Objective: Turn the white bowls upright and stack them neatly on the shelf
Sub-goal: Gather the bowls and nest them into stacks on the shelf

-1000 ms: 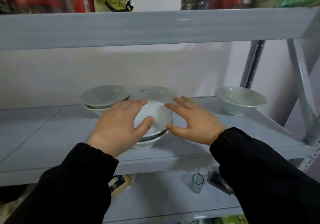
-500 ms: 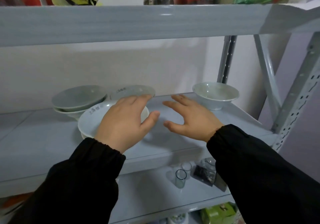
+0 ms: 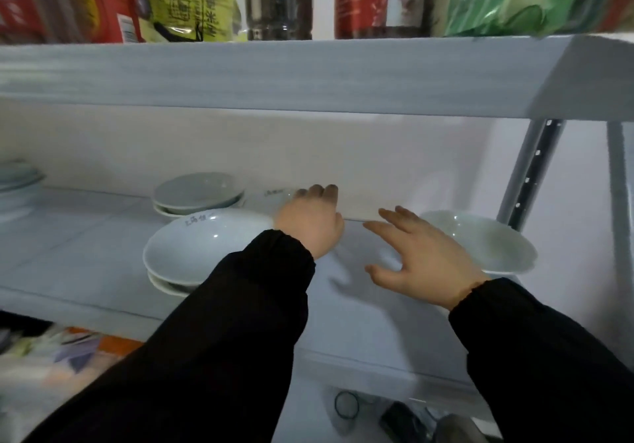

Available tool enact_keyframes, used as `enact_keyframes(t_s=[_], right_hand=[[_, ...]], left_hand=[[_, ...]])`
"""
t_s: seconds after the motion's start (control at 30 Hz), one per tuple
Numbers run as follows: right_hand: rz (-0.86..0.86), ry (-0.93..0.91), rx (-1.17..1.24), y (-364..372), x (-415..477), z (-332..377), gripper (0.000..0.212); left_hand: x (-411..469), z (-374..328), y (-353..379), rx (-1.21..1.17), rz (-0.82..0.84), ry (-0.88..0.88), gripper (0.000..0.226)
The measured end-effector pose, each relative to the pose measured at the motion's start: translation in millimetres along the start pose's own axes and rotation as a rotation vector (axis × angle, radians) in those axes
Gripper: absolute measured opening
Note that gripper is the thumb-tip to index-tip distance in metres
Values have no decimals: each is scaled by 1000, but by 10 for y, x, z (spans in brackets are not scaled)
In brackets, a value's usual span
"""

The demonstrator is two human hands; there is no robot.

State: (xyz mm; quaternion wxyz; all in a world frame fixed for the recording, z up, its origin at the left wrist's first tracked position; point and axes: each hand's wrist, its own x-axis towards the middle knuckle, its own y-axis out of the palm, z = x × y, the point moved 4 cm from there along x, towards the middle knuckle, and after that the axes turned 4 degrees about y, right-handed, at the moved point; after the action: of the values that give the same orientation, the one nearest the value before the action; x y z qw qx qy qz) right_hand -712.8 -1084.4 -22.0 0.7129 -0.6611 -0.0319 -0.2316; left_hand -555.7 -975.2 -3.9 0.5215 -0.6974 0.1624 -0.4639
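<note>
Since prev frame L hand (image 3: 310, 224) left the front stack (image 3: 202, 254) on shelf (image 3: 85, 247), reaching rear bowl (image 3: 274, 195), grip loosely curled, contact unclear; R hand (image 3: 418, 257) spread, empty, beside single bowl (image 3: 480, 243); glazed, rigid, slippery, chippable, take by rim.

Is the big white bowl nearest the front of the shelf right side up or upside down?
Right side up. The front bowl shows its open hollow with a light glint inside, and it sits nested in another bowl beneath.
</note>
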Motion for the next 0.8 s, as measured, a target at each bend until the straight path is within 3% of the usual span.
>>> enact_keyframes(t_s=[0.23,0.4,0.6,0.8], right_hand=[[23,-41,25,-145,93,-352,90],[42,-50,70,-98,102,-438,88],[53,-64,75,-71,88,-523,87],[35,-80,79,-75,70,-499,85]], left_hand=[[140,45,666,121,187,-140,39],[198,115,758,279,168,-165,34],[184,81,840,173,244,-57,31],[117,-22,702,78,182,-50,33]])
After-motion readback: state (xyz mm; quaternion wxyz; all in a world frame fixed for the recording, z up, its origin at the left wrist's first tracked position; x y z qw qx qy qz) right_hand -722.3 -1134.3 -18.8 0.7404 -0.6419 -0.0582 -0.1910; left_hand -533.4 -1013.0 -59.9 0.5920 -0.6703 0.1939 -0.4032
